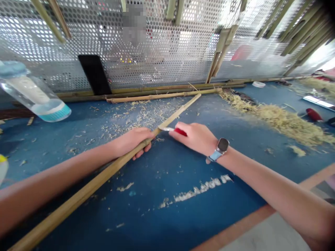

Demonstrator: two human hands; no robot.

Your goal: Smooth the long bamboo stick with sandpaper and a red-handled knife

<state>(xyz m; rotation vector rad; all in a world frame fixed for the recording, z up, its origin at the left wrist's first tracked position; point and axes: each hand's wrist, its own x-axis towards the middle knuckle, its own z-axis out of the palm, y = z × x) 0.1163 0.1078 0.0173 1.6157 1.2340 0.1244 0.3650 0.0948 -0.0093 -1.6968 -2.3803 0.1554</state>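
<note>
Your left fingers wrap the bamboo pole; your right fingers clasp a red-handled knife (blade against the pole).

the blue tabletop carries loose shavings, a curly heap, bamboo poles and a clear bottle.

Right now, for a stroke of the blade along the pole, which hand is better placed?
Probably the right hand: it holds the red-handled knife, whose blade meets the bamboo pole. The left hand is occupied gripping the pole.
</note>
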